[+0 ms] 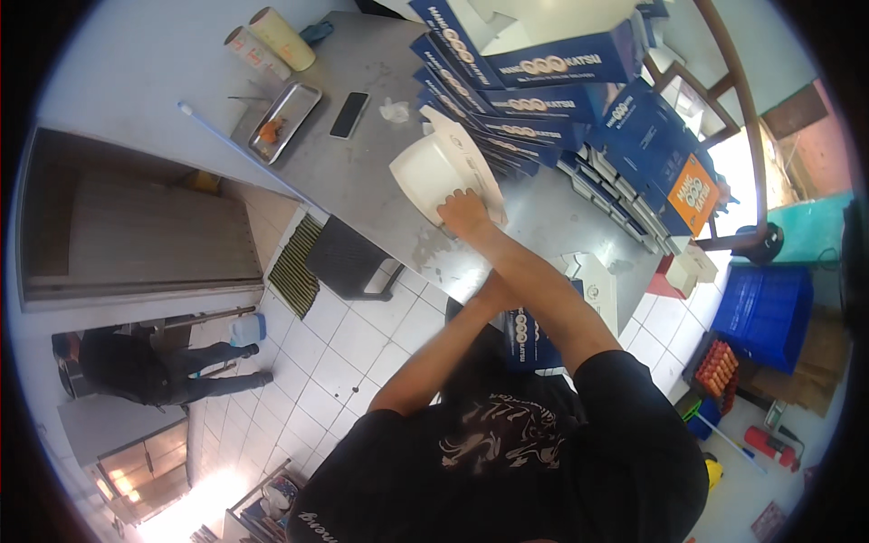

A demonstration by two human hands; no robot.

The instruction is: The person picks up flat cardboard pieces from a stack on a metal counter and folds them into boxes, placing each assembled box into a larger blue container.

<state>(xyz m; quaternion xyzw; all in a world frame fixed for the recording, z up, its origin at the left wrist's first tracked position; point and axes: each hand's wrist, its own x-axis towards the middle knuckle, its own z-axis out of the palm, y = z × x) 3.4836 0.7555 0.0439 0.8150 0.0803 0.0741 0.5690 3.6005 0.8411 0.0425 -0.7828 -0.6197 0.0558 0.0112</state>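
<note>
Over the metal table, my right hand (464, 213) reaches into an open paperboard box (425, 172), white inside. Its fingers bend over the box's near side and grip it. My left hand (496, 293) passes beneath my right forearm, which hides most of its fingers. Close to that hand, against my body, is a blue and white box (525, 339), partly covered by my arms. Whether my left hand holds this box, I cannot tell. Stacks of opened blue boxes (543, 100), nested in one another, stand just beyond the white one.
Folded blue cartons (634, 163) lean at the table's right. Across the table (362, 185) are a phone (349, 115), crumpled plastic (395, 110), a metal tray (291, 116) with orange food and two wrap rolls (282, 40). A black stool (353, 258) stands below; another person (136, 366) works at far left.
</note>
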